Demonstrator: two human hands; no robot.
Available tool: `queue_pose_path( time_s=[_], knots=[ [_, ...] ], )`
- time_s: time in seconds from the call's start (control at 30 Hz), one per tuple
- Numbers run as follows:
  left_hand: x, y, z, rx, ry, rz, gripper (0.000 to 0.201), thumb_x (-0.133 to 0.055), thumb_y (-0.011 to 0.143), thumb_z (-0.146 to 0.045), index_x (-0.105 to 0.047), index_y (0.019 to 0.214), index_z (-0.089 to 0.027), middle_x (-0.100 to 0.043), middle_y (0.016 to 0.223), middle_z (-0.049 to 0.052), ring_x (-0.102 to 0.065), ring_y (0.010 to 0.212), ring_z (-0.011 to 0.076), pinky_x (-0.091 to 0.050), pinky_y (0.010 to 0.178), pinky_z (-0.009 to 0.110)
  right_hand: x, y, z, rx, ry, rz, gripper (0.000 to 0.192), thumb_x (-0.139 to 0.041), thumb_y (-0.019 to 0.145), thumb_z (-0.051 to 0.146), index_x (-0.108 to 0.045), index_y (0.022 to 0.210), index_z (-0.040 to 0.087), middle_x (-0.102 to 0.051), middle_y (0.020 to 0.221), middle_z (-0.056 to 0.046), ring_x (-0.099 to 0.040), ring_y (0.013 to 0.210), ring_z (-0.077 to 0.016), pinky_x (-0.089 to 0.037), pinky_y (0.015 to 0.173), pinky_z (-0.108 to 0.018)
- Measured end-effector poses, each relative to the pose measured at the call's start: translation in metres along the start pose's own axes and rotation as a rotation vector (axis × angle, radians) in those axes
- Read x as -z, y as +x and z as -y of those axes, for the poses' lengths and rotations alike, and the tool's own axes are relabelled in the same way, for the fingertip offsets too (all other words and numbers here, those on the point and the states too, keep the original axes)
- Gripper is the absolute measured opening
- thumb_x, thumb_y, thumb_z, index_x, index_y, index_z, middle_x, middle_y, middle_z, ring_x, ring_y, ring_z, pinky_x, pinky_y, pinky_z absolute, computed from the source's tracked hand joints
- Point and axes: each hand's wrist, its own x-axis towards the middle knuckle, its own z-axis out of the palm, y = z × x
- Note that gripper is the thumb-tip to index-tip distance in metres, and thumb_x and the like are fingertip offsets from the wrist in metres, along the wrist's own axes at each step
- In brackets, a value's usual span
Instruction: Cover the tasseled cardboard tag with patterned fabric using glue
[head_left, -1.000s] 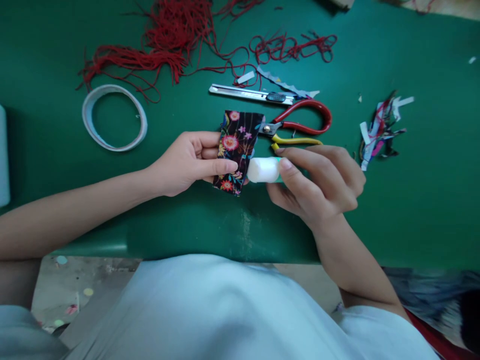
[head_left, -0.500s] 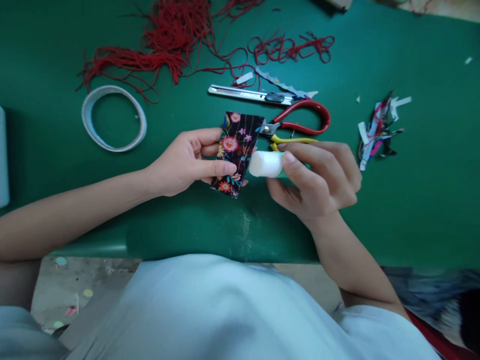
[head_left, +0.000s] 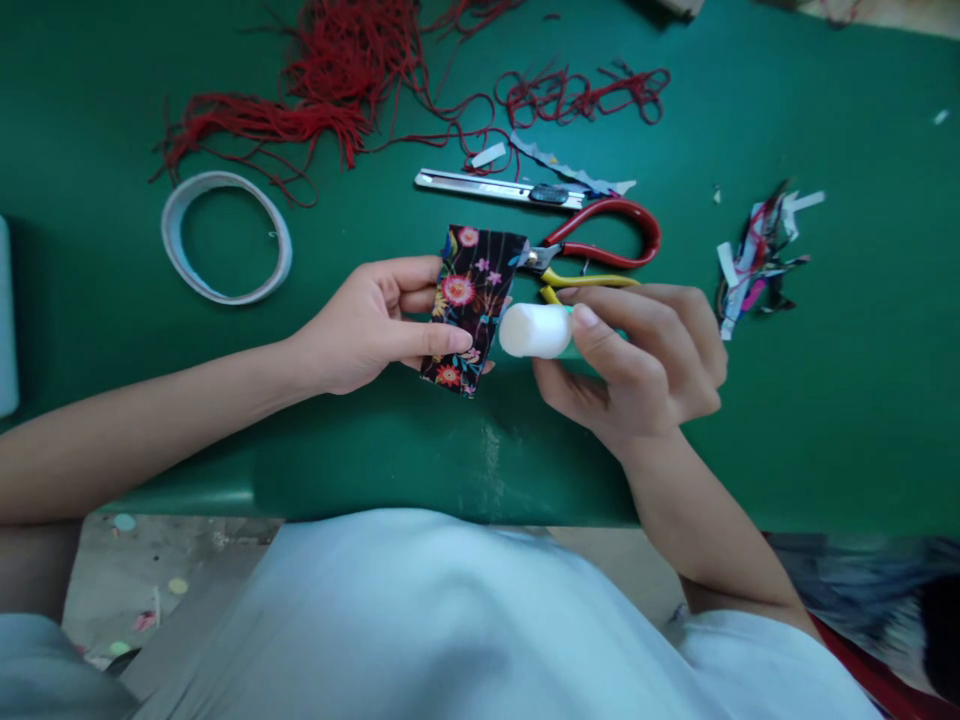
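Note:
A small black floral fabric piece [head_left: 476,300] is pinched in my left hand [head_left: 375,325], thumb on its front and fingers behind. My right hand [head_left: 637,360] is closed around a glue stick [head_left: 534,331], whose white end points left at the fabric's right edge. Whether that end touches the fabric I cannot tell. The green body of the stick is mostly hidden by my fingers. Just beyond my right hand lie pliers-like snips [head_left: 611,237] with one red handle and one yellow one. A utility knife [head_left: 495,188] rests above the fabric.
On the green table [head_left: 360,450] lie a roll of white tape [head_left: 174,235] at the left and a heap of red cords [head_left: 352,60] at the back. A smaller red cord bundle [head_left: 585,98] sits behind the knife. Fabric scraps [head_left: 757,265] are piled at the right.
My right hand and the glue stick have shifted very slightly right, away from the fabric's edge. My left hand and the fabric have barely moved.

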Motion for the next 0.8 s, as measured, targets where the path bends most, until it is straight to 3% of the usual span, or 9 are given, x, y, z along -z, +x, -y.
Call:
queue_pose_path(
  time_s=[0.1, 0.27, 0.47, 0.63, 0.8],
  knots=[
    [0.000, 0.000, 0.000, 0.012, -0.010, 0.012, 0.050, -0.085, 0.065, -0.041, -0.064, 0.106, -0.022, -0.075, 0.105, 0.000, -0.074, 0.092, 0.0307, -0.068, 0.063, 0.032, -0.001, 0.004, 0.004, 0.002, -0.081, 0.004, 0.028, -0.068, 0.079, 0.031, -0.057, 0.105, 0.029, -0.072, 0.089, -0.004, -0.063, 0.073, -0.0188, -0.049, 0.063, -0.033],
    [0.001, 0.001, 0.001, -0.011, 0.010, -0.001, 0.053, -0.085, 0.066, -0.039, -0.062, 0.111, -0.022, -0.076, 0.101, 0.000, -0.074, 0.093, 0.0307, -0.068, 0.062, 0.032, -0.004, 0.016, 0.008, 0.132, -0.062, -0.186, 0.035, -0.068, 0.070, 0.016, -0.056, 0.103, 0.023, -0.073, 0.083, -0.004, -0.062, 0.066, -0.0164, -0.050, 0.057, -0.027],
    [0.002, 0.001, 0.005, -0.047, -0.004, -0.015, 0.047, -0.084, 0.067, -0.032, -0.062, 0.107, -0.023, -0.076, 0.099, -0.001, -0.074, 0.091, 0.0283, -0.067, 0.061, 0.030, -0.005, 0.012, 0.011, 0.069, -0.045, -0.181, 0.028, -0.068, 0.078, 0.023, -0.057, 0.104, 0.027, -0.073, 0.088, -0.003, -0.063, 0.071, -0.0176, -0.048, 0.059, -0.029],
    [0.003, 0.001, 0.008, -0.085, 0.040, -0.021, 0.049, -0.084, 0.067, -0.034, -0.064, 0.110, -0.022, -0.075, 0.105, -0.002, -0.071, 0.103, 0.0306, -0.068, 0.072, 0.035, -0.003, 0.006, 0.012, 0.000, -0.074, -0.068, 0.023, -0.065, 0.083, 0.030, -0.057, 0.105, 0.030, -0.073, 0.089, -0.003, -0.064, 0.073, -0.0192, -0.048, 0.062, -0.033],
    [0.004, 0.001, 0.008, -0.078, 0.039, -0.012, 0.050, -0.084, 0.068, -0.032, -0.063, 0.112, -0.022, -0.075, 0.103, -0.001, -0.071, 0.103, 0.0308, -0.068, 0.073, 0.036, 0.000, 0.006, 0.010, -0.020, -0.018, -0.046, 0.027, -0.064, 0.084, 0.027, -0.058, 0.111, 0.030, -0.073, 0.092, -0.004, -0.066, 0.077, -0.0201, -0.049, 0.065, -0.034]
  ],
)
